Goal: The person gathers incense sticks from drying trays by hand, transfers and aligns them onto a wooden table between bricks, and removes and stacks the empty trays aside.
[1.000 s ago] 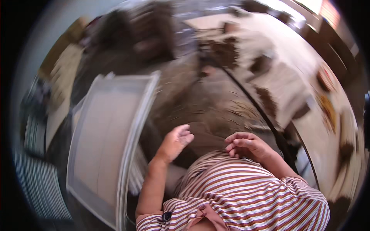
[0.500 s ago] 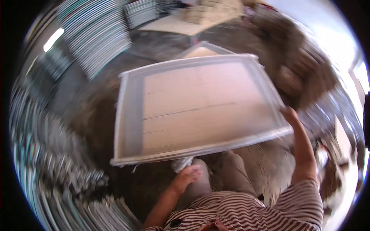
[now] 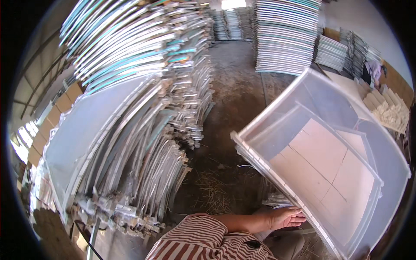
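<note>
While we carry the framed mesh screen (image 3: pixel 329 164) tilted across our right side, its lower edge rests on our left hand (image 3: pixel 284 216), which comes in from the bottom of the view with the striped sleeve (image 3: pixel 203 236) behind it. That hand lies flat beneath the frame's pale rail, palm up and fingers (image 3: pixel 297 213) stretched out toward the right, so its grip is an open, supporting one under the edge and not a clench around it; we judge the tilt keeps the wide panel clear of the ground as it is borne. Pale rectangular sheets show through the mesh within an inner frame. Our right hand is out of sight, and we cannot tell whether it grasps the far side. To our left a long leaning stack of similar frames (image 3: pixel 143 112) stands on edge, packed one against another, likely so that many fit in little room. Further tall stacks (image 3: pixel 284 34) stand well apart at the back, and the dirt floor (image 3: pixel 225 130) between them carries some scattered straw (image 3: pixel 212 190).
</note>
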